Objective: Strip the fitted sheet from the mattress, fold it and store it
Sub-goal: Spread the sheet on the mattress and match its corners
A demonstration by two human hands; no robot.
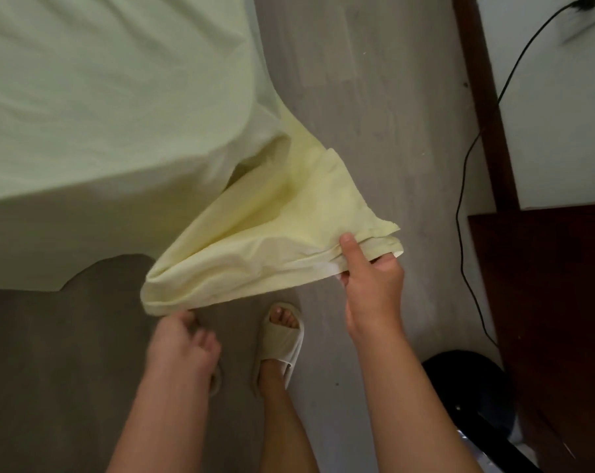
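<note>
Pale yellow-green cotton, the fitted sheet [272,213]: most of it is spread over the bed at upper left, and one corner is off and lifted out over the floor, bunched into a loose pouch with its hem folded over.
Mattress [270,136]: a whiter patch peeks out at the stripped corner, just behind the lifted cloth. The rest is under the sheet.
Right hand [371,278]: it has the hem. Thumb on top, fingers curled beneath, pinching several layers of the sheet at the far right tip of the pouch.
Left hand [183,339]: right up against the lower left fold of the pouch, fingers bent. I cannot tell whether it has cloth between them or only touches it.
Slippers [282,339]: pale open-toe slides on both feet, below the cloth; the left one is mostly hidden behind the left forearm.
Rug [67,370]: grey-brown, beside the bed, under the left foot.
Floor [374,97]: grey planks running along the bed.
Cable [461,199]: thin, black, trailing down at right.
Furniture [545,285]: dark red-brown wood at the right edge, against a white wall [562,114].
</note>
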